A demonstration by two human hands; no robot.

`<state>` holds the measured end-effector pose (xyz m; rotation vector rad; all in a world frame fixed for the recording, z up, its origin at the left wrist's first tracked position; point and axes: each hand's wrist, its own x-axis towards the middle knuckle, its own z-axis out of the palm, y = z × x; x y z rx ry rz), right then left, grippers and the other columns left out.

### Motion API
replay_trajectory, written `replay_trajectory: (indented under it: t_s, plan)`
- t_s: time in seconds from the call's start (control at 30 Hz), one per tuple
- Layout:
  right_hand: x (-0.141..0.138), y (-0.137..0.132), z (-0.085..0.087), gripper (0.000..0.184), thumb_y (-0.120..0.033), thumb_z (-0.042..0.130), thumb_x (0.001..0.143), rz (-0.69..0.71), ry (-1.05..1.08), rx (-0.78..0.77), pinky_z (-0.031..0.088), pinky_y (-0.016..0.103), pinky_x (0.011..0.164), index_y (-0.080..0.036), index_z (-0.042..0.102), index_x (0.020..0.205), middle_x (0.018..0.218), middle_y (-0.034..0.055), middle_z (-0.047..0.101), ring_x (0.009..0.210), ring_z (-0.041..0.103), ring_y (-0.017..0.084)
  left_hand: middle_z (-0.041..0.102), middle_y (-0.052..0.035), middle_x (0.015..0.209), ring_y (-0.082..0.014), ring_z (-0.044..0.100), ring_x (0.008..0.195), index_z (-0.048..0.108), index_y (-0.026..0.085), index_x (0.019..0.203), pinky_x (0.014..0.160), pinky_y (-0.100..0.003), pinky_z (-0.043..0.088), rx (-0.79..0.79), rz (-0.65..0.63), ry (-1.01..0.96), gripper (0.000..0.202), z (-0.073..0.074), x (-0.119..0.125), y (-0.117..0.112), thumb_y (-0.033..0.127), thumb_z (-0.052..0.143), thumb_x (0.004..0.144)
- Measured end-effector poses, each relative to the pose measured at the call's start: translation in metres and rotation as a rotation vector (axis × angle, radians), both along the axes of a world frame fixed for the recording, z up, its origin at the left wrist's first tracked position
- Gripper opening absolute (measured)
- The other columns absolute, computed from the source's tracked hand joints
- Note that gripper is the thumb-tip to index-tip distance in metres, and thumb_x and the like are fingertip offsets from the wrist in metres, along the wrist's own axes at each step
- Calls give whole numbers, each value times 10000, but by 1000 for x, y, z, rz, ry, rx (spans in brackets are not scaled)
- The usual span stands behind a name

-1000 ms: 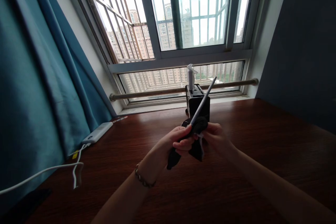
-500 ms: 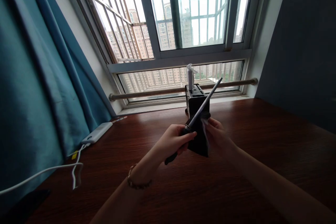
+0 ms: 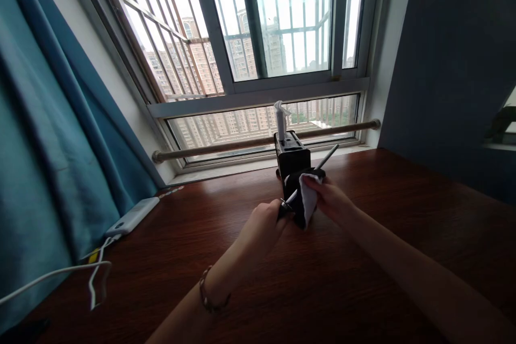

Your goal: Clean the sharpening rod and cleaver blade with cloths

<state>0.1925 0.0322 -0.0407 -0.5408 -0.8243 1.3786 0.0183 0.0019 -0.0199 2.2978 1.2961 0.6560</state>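
Observation:
My left hand is closed around the dark handle of a sharpening steel, a slim grey rod that slants up to the right. In my right hand is a cloth, black on one side and white on the other. The cloth is folded over the middle of the rod, hiding that stretch, and the tip sticks out beyond it. Just behind the cloth stands a black box-like holder. A white upright object with a wispy top, perhaps a tissue, rises from the holder.
The reddish-brown wooden table runs up to a barred window with a horizontal rail. At left lie a white power strip and a white cable, beside a blue curtain. A dark wall stands at right.
The cloth has come over the rod's middle, its white side now showing, where before the shaft was bare. The steel's handle has turned lower behind my left hand. The view has shifted slightly right.

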Motion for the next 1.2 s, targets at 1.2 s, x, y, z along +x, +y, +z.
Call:
replay_trajectory:
  t_s: [1.2]
  plan:
    - [75,24,37,146,-157,526,910,-360,300,-42,546,180,589,-133,611,795,757,13,639,652,618,109,570,30,559,-92,511,421,544,164,862,399,-172,346,-24,-212,245,380,24,-27,-1,487,350,911]
